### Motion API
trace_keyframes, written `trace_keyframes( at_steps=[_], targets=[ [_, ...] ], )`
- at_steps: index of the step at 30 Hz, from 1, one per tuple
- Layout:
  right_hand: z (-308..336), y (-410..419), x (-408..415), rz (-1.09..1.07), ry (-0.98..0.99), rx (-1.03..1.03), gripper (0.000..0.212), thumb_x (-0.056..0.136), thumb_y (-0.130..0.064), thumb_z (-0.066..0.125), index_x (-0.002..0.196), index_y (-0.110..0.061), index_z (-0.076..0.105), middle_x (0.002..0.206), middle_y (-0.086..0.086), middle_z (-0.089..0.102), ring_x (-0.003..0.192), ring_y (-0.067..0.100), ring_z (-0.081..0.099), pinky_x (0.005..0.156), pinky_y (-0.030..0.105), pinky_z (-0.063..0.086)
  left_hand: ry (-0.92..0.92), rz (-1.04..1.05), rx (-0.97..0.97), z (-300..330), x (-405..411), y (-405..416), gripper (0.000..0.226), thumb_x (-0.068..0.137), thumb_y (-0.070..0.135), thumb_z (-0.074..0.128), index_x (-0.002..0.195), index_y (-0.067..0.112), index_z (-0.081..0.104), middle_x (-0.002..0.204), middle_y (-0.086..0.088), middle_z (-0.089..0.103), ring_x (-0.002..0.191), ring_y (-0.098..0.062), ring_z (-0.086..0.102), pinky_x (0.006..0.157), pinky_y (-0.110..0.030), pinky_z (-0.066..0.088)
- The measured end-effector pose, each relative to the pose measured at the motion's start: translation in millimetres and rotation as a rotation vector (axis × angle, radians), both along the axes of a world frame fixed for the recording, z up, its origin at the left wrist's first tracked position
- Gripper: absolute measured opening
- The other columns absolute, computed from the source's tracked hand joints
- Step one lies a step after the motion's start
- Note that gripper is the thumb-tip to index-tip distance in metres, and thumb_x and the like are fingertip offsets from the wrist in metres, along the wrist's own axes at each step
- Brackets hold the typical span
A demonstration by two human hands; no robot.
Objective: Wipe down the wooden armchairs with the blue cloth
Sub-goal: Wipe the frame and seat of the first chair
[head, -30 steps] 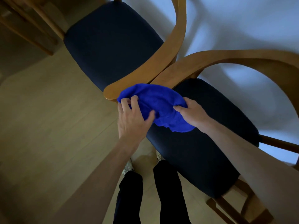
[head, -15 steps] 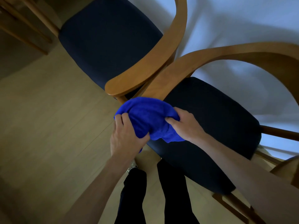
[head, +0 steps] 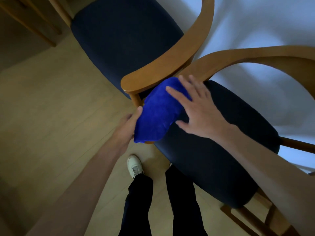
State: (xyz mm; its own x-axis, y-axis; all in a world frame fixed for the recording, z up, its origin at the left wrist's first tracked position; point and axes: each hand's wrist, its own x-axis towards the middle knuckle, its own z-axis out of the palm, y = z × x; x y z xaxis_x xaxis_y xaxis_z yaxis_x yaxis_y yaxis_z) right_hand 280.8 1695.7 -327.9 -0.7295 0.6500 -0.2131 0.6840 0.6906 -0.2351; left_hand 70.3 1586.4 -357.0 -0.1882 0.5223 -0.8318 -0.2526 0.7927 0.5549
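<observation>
Since half a second ago, the right hand (head: 199,113) has let go of the bunched bright-blue cloth (head: 158,113) and now lies spread flat, fingers straight, over its upper edge and the seat beside it. Light wood-plank flooring (head: 51,108) covers the room; a pale wall (head: 255,23) stands behind. Two wooden armchairs with dark navy padded seats stand side by side, the far one (head: 126,36) with its armrest end just above the cloth. The cloth drapes over the front end of the near chair's (head: 221,150) left armrest. The left hand (head: 127,125) grips the cloth's lower left side, its fingers hidden behind the fabric. One white trainer (head: 134,166) rests on the floor.
</observation>
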Motion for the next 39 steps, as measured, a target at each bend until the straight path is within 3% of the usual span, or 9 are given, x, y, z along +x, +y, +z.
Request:
trace_keyframes(
  at_steps=[3, 7, 11, 14, 17, 19, 22, 24, 39],
  targets=[
    [-14, -18, -17, 0.056, -0.044, -0.037, 0.109, 0.074, -0.052, 0.075, 0.157, -0.034, 0.006, 0.163, 0.014, -0.011, 0.148, 0.04, -0.016, 0.119, 0.061, -0.001, -0.09, 0.225, 0.191, 1, -12, -11, 0.037, 0.088, 0.026, 0.069, 0.123, 0.017, 0.059, 0.104, 0.001, 0.073, 0.095, -0.012, 0.07, 0.069, -0.026, 0.055],
    [-20, -40, -21, 0.035, -0.033, -0.007, 0.105, 0.079, -0.056, 0.07, 0.157, -0.03, 0.006, 0.163, 0.014, -0.012, 0.148, 0.039, -0.016, 0.119, 0.061, 0.001, -0.061, 0.225, 0.365, 18, -23, -10, 0.034, 0.086, 0.0, 0.066, 0.118, 0.012, 0.061, 0.096, -0.005, 0.064, 0.091, -0.017, 0.068, 0.07, -0.029, 0.056],
    [-18, -57, -20, 0.087, 0.004, 0.018, 0.103, 0.078, -0.068, 0.064, 0.157, -0.031, 0.01, 0.164, 0.013, -0.005, 0.15, 0.038, -0.009, 0.117, 0.065, 0.007, -0.069, 0.244, 0.514, 30, -34, -23, 0.039, 0.079, 0.005, 0.075, 0.114, 0.019, 0.063, 0.095, -0.006, 0.061, 0.091, -0.018, 0.063, 0.077, -0.034, 0.057],
    [-16, -69, -34, 0.193, -0.029, 0.089, 0.104, 0.071, -0.074, 0.063, 0.153, -0.022, 0.027, 0.163, 0.018, 0.009, 0.151, 0.037, 0.0, 0.113, 0.071, 0.005, 0.366, 0.028, 0.398, 17, -43, -37, 0.037, 0.081, 0.006, 0.075, 0.112, 0.025, 0.064, 0.091, -0.001, 0.06, 0.087, -0.01, 0.058, 0.076, -0.029, 0.046],
    [-17, -62, -54, 0.378, -0.028, 0.136, 0.101, 0.068, -0.074, 0.063, 0.147, -0.016, 0.037, 0.161, 0.017, 0.018, 0.15, 0.037, 0.006, 0.114, 0.069, 0.004, 0.647, -0.224, 0.33, 1, -42, -52, 0.045, 0.084, 0.01, 0.072, 0.126, 0.02, 0.058, 0.115, 0.007, 0.056, 0.106, -0.002, 0.049, 0.089, -0.006, 0.032],
    [-18, -50, -65, 0.509, -0.03, 0.114, 0.098, 0.07, -0.073, 0.06, 0.149, -0.022, 0.034, 0.156, 0.015, 0.031, 0.149, 0.035, 0.016, 0.115, 0.067, 0.005, 0.629, -0.282, 0.332, -7, -40, -58, 0.041, 0.087, 0.008, 0.068, 0.125, 0.018, 0.058, 0.121, 0.008, 0.057, 0.11, -0.001, 0.05, 0.091, 0.0, 0.03],
    [-24, -34, -71, 0.68, -0.035, 0.098, 0.082, 0.074, -0.074, 0.056, 0.138, -0.023, 0.045, 0.132, 0.008, 0.054, 0.129, 0.032, 0.044, 0.114, 0.063, 0.013, 0.5, -0.22, 0.218, -12, -31, -62, 0.031, 0.088, 0.0, 0.06, 0.111, 0.02, 0.061, 0.107, 0.006, 0.065, 0.104, -0.01, 0.06, 0.09, -0.024, 0.045],
    [-28, -21, -70, 0.731, 0.006, 0.099, 0.08, 0.073, -0.076, 0.055, 0.132, -0.023, 0.05, 0.126, 0.005, 0.057, 0.12, 0.03, 0.049, 0.113, 0.059, 0.019, 0.541, -0.194, 0.2, -13, -21, -63, 0.027, 0.086, -0.001, 0.06, 0.104, 0.019, 0.062, 0.099, 0.007, 0.065, 0.097, -0.01, 0.061, 0.082, -0.021, 0.045],
    [-29, 53, -28, 0.475, -0.059, 0.211, 0.1, 0.07, -0.084, 0.049, 0.142, -0.016, 0.042, 0.142, 0.012, 0.043, 0.132, 0.035, 0.04, 0.116, 0.059, 0.017, 0.707, -0.19, 0.451, -5, 9, -17, 0.03, 0.087, 0.03, 0.055, 0.117, 0.029, 0.055, 0.114, 0.013, 0.057, 0.104, -0.001, 0.053, 0.09, -0.031, 0.047]
  ],
)
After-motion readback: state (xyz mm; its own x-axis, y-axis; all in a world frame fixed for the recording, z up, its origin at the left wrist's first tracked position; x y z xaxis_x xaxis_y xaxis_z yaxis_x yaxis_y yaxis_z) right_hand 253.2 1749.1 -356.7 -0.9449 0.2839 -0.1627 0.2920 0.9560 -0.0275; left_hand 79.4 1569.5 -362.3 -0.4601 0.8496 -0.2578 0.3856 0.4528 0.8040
